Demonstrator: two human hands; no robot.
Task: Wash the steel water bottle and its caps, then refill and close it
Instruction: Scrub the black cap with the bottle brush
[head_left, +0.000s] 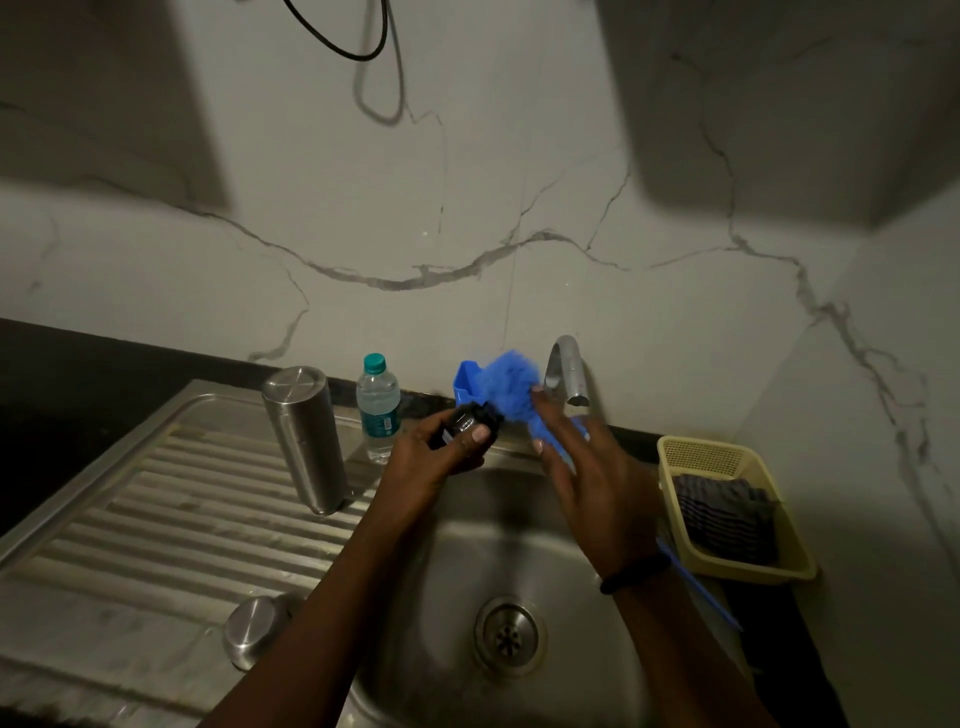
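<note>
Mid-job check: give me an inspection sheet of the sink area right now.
Surface: steel sink with ribbed drainboard; tap not visibly running.
Job's things: steel bottle upside down on drainboard; steel cap near the sink's edge.
Clutter: plastic water bottle; yellow basket holding dark cloth.
Grippers: left hand holds black cap; right hand holds blue brush.
Cables: black cable on wall.
Surroundings: marble-pattern wall.

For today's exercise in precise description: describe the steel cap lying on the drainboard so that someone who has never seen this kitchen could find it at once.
Start at the steel sink and move to the ribbed drainboard on its left. At the drainboard's near edge, close to the basin's rim, lies the steel cap. Unlike the tall steel bottle standing farther back, it is short and domed, and no hand touches it.
</note>
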